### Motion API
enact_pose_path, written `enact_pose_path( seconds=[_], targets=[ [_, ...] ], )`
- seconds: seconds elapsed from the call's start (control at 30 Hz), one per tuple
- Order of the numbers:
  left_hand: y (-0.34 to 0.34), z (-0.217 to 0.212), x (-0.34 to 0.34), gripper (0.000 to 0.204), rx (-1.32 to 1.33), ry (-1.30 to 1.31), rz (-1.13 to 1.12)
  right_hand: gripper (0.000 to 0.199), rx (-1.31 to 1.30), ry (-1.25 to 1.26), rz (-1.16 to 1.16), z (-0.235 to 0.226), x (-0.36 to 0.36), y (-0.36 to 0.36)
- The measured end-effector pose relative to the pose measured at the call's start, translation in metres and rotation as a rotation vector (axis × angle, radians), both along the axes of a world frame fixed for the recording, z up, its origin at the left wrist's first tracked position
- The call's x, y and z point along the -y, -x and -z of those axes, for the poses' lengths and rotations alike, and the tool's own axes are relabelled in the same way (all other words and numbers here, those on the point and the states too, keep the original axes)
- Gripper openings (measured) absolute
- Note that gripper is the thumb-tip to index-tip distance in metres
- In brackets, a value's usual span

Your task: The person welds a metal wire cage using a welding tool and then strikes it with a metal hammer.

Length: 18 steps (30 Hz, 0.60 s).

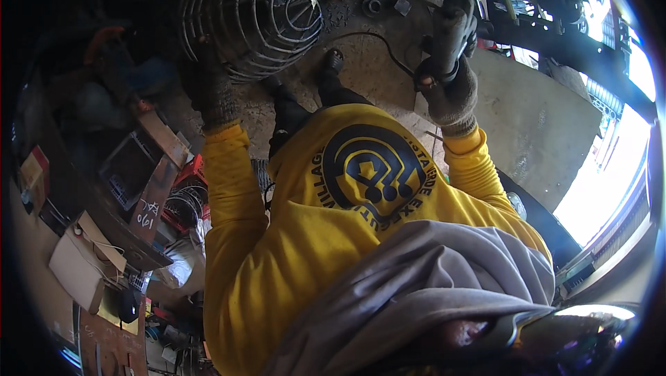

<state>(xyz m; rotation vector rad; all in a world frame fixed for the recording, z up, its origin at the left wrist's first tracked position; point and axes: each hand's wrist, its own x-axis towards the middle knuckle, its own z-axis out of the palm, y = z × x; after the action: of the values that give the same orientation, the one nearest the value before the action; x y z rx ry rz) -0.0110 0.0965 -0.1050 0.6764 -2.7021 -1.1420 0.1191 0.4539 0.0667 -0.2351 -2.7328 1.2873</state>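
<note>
A round basket-like cage of bent metal rods (267, 26) is at the upper left, on the edge of a dark work surface. A small red glowing spot shows on its top rods. My left hand (210, 88), in a dark glove, grips the cage's left side; its fingers are partly lost in shadow. My right hand (452, 98), in a grey knitted glove, is closed around a dark, tube-shaped tool (452, 36) held upright, apart from the cage. A thin rod seems to reach from this tool toward the cage. The tool's exact kind is unclear.
A dark cable (385, 41) curves over the floor near my right hand. A metal ring (372, 6) lies by the work surface. To the right leans a large grey sheet (534, 119). Cardboard (78, 265), red crates (191, 175) and clutter crowd the left.
</note>
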Motion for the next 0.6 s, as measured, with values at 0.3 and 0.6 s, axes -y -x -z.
enact_pose_path(
  seconds=[0.3,0.6],
  targets=[
    [-0.004,-0.020,-0.007,0.061,-0.087,-0.136,0.039,0.050,-0.001,-0.045,-0.003,0.000,-0.001,0.002],
    [0.001,-0.014,-0.003,0.062,0.182,0.004,-0.013,0.050,0.019,-0.043,0.005,-0.006,0.006,0.004]
  ],
)
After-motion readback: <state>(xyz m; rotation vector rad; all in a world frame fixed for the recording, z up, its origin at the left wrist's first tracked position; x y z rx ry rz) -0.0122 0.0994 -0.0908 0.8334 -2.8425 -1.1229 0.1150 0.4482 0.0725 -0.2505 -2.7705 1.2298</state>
